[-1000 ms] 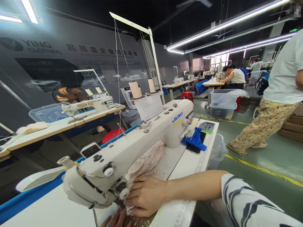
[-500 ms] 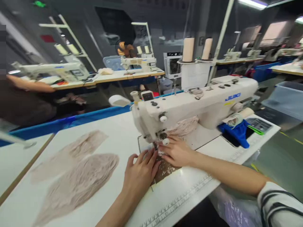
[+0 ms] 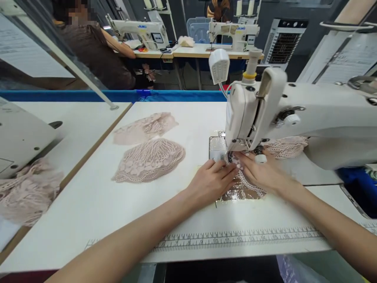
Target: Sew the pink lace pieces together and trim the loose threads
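Observation:
A white sewing machine (image 3: 244,114) stands over the table, its presser foot down among my fingers. Pale pink lace (image 3: 250,184) with a scalloped edge runs from the foot toward me across a shiny brown plate. My left hand (image 3: 213,179) lies beside the foot, fingers stretched out, tips at the lace. From the other side my right hand (image 3: 265,173) rests over the lace with its fingers extended flat. The fingertips partly cover the lace at the needle. Left of the machine lie a gathered lace piece (image 3: 150,161) and a flatter lace piece (image 3: 144,127).
A bunched lace heap (image 3: 32,192) lies by the neighbouring machine (image 3: 23,137) at left. More lace (image 3: 287,147) sits under the machine arm. A printed ruler (image 3: 218,239) runs along the front edge. A phone (image 3: 355,202) lies at right. Another person (image 3: 94,51) sits beyond.
The view has swung left and closer, so the machine now appears further right and the neighbouring machine shows at left. Both hands stay at the presser foot; more lace shows below my right hand.

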`<state>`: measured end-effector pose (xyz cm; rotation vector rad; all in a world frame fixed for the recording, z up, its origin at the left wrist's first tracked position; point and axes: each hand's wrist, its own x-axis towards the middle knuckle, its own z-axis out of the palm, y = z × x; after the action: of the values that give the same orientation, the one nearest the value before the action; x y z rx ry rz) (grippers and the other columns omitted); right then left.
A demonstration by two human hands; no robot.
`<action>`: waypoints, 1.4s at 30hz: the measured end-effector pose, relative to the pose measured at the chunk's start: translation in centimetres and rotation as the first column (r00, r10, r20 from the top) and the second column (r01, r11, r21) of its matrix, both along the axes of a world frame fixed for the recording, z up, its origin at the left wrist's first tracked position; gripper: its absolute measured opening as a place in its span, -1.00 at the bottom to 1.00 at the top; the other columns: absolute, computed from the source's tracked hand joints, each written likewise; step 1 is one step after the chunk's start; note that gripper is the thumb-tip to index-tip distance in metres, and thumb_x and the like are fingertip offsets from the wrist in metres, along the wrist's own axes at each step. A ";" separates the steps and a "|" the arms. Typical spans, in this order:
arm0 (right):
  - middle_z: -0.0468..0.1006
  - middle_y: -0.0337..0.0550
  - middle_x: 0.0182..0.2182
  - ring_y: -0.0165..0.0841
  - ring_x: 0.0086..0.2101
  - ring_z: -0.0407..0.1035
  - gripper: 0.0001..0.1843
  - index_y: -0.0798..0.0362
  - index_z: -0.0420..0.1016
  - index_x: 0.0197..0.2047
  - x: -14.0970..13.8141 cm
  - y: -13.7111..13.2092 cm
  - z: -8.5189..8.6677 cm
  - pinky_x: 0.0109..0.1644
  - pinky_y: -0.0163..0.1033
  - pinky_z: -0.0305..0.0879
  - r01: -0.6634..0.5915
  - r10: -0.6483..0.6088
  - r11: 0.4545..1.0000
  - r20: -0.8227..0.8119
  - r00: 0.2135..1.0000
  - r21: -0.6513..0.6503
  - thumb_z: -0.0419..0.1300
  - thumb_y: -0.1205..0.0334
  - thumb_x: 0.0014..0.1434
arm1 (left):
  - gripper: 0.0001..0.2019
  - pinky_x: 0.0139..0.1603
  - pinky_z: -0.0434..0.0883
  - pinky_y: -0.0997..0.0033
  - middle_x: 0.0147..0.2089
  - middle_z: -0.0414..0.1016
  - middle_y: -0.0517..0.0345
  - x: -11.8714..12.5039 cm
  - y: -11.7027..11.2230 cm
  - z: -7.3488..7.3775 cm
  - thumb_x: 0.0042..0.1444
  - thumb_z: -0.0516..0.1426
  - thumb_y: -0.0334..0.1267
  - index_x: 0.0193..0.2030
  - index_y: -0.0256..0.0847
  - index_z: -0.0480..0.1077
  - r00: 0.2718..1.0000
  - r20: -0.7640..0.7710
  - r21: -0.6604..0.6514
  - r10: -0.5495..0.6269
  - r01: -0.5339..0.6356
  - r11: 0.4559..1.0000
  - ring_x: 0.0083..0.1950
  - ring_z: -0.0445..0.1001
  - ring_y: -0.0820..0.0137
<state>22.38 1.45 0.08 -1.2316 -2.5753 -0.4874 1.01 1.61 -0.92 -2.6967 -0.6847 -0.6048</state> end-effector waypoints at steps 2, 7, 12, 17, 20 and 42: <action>0.60 0.00 -0.16 -0.17 -0.14 0.41 -0.56 0.13 0.37 0.13 0.0 0.5 -0.4 0.13 0.08 0.17 0.010 -0.010 1.000 -0.013 1.000 -0.017 -0.16 0.36 0.30 | -0.72 -0.18 0.25 0.33 0.08 0.54 0.14 0.0 0.0 -0.2 0.32 0.05 -0.18 0.07 -0.24 0.42 1.000 0.012 0.008 -0.001 0.001 1.000 -0.01 0.41 0.32; 0.58 -0.01 -0.33 -0.15 -0.22 0.38 -0.66 0.06 0.49 -0.07 -0.1 0.4 0.2 -0.02 0.02 0.24 0.071 -0.072 0.997 -0.016 0.997 -0.033 -0.08 0.35 0.28 | -0.76 -0.19 0.24 0.32 -0.16 0.60 0.12 -0.4 0.0 0.3 0.31 0.05 -0.18 -0.22 -0.27 0.47 0.997 0.071 0.060 0.019 -0.023 0.998 -0.14 0.43 0.35; 0.48 -0.11 -0.52 -0.24 -0.38 0.32 -0.70 0.08 0.55 -0.23 0.2 -0.1 0.9 -0.06 -0.05 0.20 0.066 -0.066 0.995 0.005 0.998 0.069 -0.03 0.37 0.24 | -0.81 -0.17 0.23 0.27 -0.34 0.53 0.15 -1.0 -0.4 1.1 0.28 0.09 -0.19 -0.24 -0.25 0.46 0.977 0.090 0.068 0.194 -0.201 0.977 -0.22 0.41 0.33; 0.52 -0.14 -0.48 -0.26 -0.36 0.36 -0.71 0.07 0.55 -0.28 1.0 -0.1 1.0 -0.05 -0.08 0.20 -0.044 0.043 0.988 0.009 0.999 0.149 0.02 0.48 0.18 | -0.70 -0.19 0.26 0.33 -0.07 0.54 0.10 -1.0 -0.5 0.9 0.28 0.08 -0.10 0.02 -0.24 0.42 0.999 0.034 -0.087 0.026 -0.023 0.996 -0.12 0.43 0.35; 0.58 -0.12 -0.39 -0.24 -0.29 0.41 -0.76 0.07 0.56 -0.25 1.1 -0.4 0.9 0.04 -0.03 0.19 -0.074 0.078 0.995 -0.069 0.995 0.064 0.04 0.39 0.23 | -0.82 -0.16 0.26 0.29 -0.09 0.57 0.15 -2.0 0.6 1.4 0.28 0.08 -0.32 -0.04 -0.20 0.46 0.994 -0.098 -0.048 0.041 -0.046 0.998 -0.17 0.44 0.37; 0.58 -0.08 -0.02 -0.20 -0.05 0.43 -0.66 0.14 0.50 -0.03 -0.3 -1.5 0.0 0.16 0.06 0.28 -0.117 0.107 0.992 -0.157 0.982 -0.057 0.01 0.50 0.21 | -0.71 0.19 0.35 0.16 -0.05 0.53 0.01 -0.6 0.2 1.0 0.30 0.03 -0.21 0.02 -0.29 0.46 0.996 0.041 -0.238 0.074 -0.062 0.969 0.01 0.47 0.28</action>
<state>22.10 0.00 0.08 -1.0910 -2.5294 -0.2757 0.41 1.80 0.09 -2.8688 -0.9122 -0.6098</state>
